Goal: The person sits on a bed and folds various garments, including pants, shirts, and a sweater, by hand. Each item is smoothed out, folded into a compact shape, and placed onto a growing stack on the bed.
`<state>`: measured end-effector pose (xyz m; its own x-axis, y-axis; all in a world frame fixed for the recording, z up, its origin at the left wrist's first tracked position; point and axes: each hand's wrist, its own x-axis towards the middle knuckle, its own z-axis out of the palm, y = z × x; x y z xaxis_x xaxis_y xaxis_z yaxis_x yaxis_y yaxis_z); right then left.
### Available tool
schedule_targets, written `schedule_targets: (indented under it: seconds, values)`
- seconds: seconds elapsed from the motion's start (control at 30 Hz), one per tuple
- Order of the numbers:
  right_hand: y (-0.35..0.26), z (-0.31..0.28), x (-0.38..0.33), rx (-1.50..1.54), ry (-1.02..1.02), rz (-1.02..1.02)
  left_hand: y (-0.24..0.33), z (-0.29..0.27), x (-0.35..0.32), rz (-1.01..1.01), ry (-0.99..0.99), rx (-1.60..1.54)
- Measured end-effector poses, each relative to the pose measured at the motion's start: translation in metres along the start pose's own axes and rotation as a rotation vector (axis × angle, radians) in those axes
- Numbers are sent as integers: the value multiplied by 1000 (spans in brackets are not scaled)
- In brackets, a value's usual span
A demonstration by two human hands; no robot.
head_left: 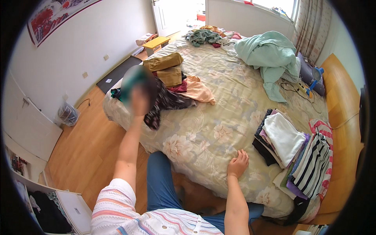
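My left arm reaches out to the bed's near left side. My left hand [140,103] is at a dark green cloth [116,93] and beside a black patterned garment [166,100]; a blurred patch hides its fingers. Just beyond lie folded mustard-brown clothes [169,75] and a peach striped cloth [199,91]. My right hand [237,163] rests on the floral bedspread [203,145] with its fingers stretched out, holding nothing. To the right of it stands a stack of folded clothes with a white one [282,137] on top, next to a black-and-white striped garment [313,168].
A mint-green blanket [270,55] is heaped at the bed's far right, near a blue fan [315,78] and a power strip [302,90]. More clothes [203,37] lie at the far end. A yellow stool [156,42] and a bagged bin [68,114] stand on the left floor.
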<state>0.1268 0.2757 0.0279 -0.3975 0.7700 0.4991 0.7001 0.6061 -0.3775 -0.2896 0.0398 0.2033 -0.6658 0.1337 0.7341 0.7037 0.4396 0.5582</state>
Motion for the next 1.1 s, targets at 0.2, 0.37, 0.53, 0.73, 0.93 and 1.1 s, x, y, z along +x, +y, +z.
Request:
schedule_targets:
  seconds: [0.2, 0.37, 0.53, 0.73, 0.93, 1.1]
  values:
    - [-2, 1, 1, -19, -13, 11, -36, 64, 38, 176, -138, 178]
    - [4, 1, 2, -49, -14, 28, 9, 193, -44, 428, -755, 220]
    - [-2, 1, 5, -11, -27, 17, 31, 265, -67, 122, -729, 353]
    - [-1, 5, 1, 11, 7, 7, 47, 274, -123, 66, -725, 290]
    - [1, 0, 6, 25, 25, 28, 130, 152, -258, 156, -882, -335]
    - [15, 5, -12, 113, -10, 15, 181, 28, -344, 48, -955, -465]
